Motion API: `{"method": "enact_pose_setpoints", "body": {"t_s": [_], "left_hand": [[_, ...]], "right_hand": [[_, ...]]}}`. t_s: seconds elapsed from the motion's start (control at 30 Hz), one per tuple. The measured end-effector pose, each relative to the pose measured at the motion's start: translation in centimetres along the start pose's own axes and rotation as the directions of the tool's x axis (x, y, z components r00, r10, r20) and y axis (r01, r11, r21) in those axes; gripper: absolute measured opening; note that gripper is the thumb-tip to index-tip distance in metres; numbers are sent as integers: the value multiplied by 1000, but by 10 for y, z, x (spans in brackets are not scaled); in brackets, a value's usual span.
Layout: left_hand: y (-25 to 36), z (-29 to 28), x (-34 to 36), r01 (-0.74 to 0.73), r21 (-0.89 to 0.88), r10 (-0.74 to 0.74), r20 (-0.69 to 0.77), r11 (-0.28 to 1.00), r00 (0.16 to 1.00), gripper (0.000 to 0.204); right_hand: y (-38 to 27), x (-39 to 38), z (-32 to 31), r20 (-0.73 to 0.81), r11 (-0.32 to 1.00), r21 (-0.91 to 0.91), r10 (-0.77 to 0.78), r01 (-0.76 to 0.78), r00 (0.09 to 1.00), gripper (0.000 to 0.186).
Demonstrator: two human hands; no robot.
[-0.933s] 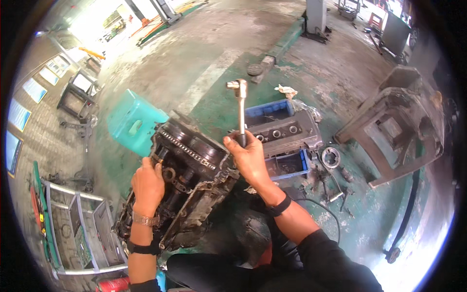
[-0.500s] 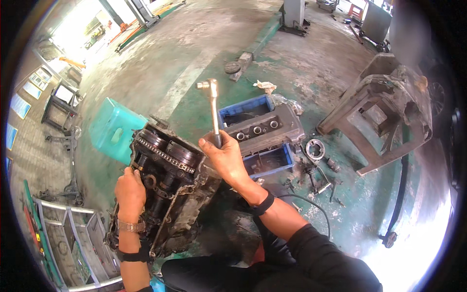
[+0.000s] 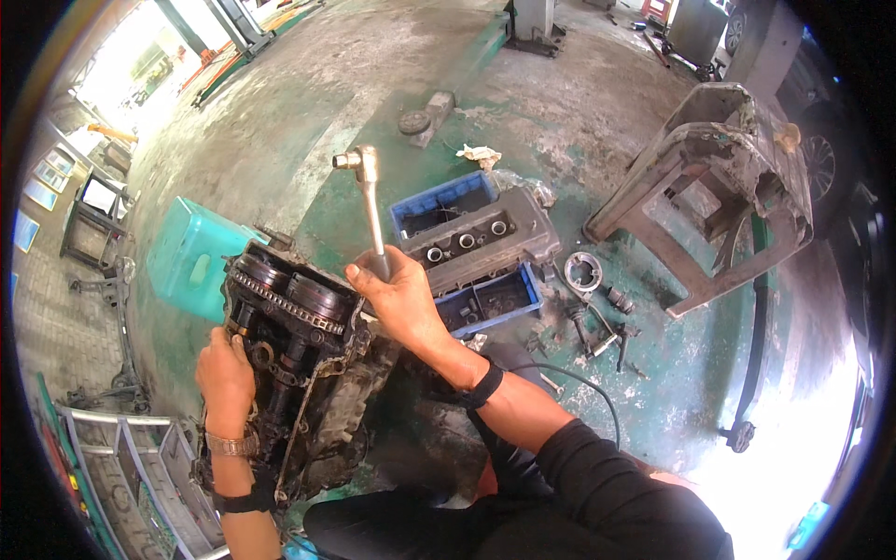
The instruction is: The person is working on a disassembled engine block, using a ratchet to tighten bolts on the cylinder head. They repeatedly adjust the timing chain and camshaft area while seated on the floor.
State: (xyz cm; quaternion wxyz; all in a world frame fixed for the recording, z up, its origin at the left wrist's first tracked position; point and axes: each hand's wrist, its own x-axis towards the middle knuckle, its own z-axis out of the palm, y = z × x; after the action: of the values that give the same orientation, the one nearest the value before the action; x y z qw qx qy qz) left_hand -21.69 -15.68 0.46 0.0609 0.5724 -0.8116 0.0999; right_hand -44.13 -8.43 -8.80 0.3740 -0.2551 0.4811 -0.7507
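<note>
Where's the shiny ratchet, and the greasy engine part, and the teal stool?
Ratchet [image 3: 371, 211], head view: middle of its metal shaft.
Engine part [image 3: 329, 403], head view: outer side of its casing.
Teal stool [image 3: 195, 238], head view: panel above its hole.

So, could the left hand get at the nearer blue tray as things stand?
Probably not directly: the left hand is at the engine block, and that block and the right hand, holding a ratchet, seem to lie between it and the nearer blue tray.

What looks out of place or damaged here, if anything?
The green floor looks damaged, worn through in pale patches. A crumpled whitish scrap lies beyond the blue crates like litter, and loose parts are strewn to their right, uncontained.
</note>
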Motion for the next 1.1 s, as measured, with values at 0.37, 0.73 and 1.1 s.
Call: {"method": "enact_pose_setpoints", "body": {"t_s": [0.37, 0.73, 1.1], "left_hand": [[-2, -5, -4, -77, -128, 74, -25, 989, 997, 14], [0, -8, -2, 70, -141, -67, 24, 988, 997, 17], [-6, 3, 3, 20, -110, -20, 8, 994, 1000, 14]], "right_hand": [[-4, -2, -1, 17, 999, -42, 1, 0, 1000, 19], [-1, -1, -1, 39, 1000, -20, -3, 4, 999, 22], [6, 0, -1, 50, 999, -8, 34, -34, 998, 20]]}}
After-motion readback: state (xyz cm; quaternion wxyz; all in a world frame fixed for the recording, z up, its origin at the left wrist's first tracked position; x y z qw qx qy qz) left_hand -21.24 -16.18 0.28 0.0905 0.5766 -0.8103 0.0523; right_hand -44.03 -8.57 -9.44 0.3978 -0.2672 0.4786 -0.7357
